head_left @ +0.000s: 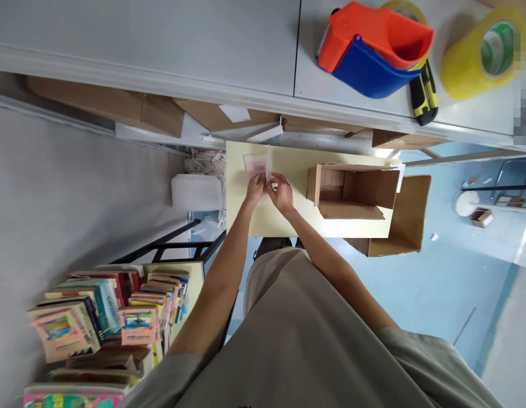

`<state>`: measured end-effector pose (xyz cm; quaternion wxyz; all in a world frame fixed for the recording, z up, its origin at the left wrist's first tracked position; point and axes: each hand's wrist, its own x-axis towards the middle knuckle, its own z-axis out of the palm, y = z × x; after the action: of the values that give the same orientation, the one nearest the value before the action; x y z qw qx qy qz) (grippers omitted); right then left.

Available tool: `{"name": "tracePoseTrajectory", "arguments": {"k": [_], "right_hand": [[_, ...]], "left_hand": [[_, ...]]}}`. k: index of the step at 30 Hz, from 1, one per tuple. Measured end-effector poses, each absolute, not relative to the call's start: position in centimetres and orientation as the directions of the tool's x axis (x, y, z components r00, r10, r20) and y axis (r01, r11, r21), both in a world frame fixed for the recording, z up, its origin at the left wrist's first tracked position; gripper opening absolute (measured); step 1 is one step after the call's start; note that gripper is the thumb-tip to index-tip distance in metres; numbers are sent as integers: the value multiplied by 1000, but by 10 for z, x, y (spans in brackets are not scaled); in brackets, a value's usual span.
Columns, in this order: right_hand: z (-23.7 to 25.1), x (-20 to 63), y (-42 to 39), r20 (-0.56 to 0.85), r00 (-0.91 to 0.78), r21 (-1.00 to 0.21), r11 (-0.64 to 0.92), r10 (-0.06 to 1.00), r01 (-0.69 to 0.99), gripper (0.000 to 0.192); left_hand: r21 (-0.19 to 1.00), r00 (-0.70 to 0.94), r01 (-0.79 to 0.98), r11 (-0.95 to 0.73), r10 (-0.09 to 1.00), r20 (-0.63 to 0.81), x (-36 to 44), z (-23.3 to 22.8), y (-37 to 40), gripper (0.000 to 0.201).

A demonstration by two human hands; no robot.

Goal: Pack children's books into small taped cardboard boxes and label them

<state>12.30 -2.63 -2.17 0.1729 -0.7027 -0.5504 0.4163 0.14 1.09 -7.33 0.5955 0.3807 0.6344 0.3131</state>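
My left hand (255, 188) and my right hand (281, 191) meet over a pale yellow table (288, 224). Both pinch a thin white sheet or clear sleeve (268, 162) that stands up between them. Under it lies a small pinkish booklet (254, 165) on the table. To the right of my hands an open cardboard box (352, 190) lies on its side, its mouth toward me.
A second cardboard box (405, 224) stands behind the table's right end. Stacks of colourful books (105, 317) fill a low table at lower left. On the grey shelf above sit an orange-and-blue tape dispenser (369, 48), a yellow tape roll (484, 54) and a yellow-black cutter (424, 93).
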Motion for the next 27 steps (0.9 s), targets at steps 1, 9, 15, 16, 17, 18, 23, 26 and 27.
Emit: {"name": "tracePoseTrajectory", "arguments": {"k": [1,9,15,16,17,18,23,26,27], "right_hand": [[-21,121,-26,-413,36,-693,-339,910,636,23],[-20,102,-27,-463,-9,-651,-333,886,683,25],[-20,89,-21,-500,-20,-600,-330,866,729,25],[-19,88,-20,-513,-21,-582,-330,858,743,26],[-19,88,-19,-527,-25,-563,-328,849,758,26],[-18,88,-19,-539,-33,-548,-320,842,773,27],[-2,99,-27,-561,-137,-532,-228,817,816,29],[19,106,-40,-588,-180,-506,-184,789,843,31],[28,108,-45,-590,-192,-496,-165,784,852,34]], "left_hand": [[836,-23,62,546,838,-546,0,-73,10,12],[774,-299,4,633,740,-603,-30,-72,0,20],[701,-416,174,691,697,-584,-52,-74,-1,23],[701,-373,154,696,698,-611,-50,-73,-2,16],[701,-328,132,701,698,-636,-48,-71,-3,7],[701,-285,109,705,698,-657,-45,-68,-5,10],[659,-233,180,730,683,-692,-31,-48,-13,33],[627,-281,313,713,701,-656,-26,-30,-20,25],[629,-282,339,700,713,-642,-24,-23,-23,23]]}}
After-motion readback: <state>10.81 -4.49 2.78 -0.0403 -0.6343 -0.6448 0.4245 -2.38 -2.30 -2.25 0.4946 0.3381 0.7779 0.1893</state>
